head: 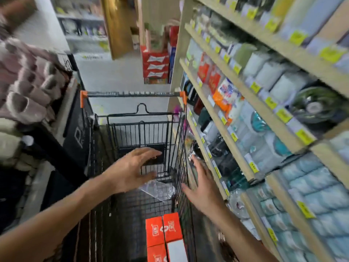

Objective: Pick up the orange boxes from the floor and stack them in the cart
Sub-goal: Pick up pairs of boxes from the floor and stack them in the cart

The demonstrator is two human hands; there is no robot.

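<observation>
A black wire cart (181, 140) with orange handle corners stands in the aisle below me. Several orange boxes (163, 235) with white print lie stacked against its right wall at the near end. My left hand (132, 169) hovers over the cart's basket, fingers spread and empty. My right hand (200, 186) hangs just outside the cart's right wall, fingers straight, holding nothing. A crumpled piece of clear plastic (158, 190) lies on the cart's bottom between my hands.
Wooden shelves (234, 86) packed with goods and yellow price tags run close along the right. A rack of slippers (24, 87) and dark fixtures crowd the left. Red beverage cases (155, 63) are stacked at the aisle's far end on a pale floor.
</observation>
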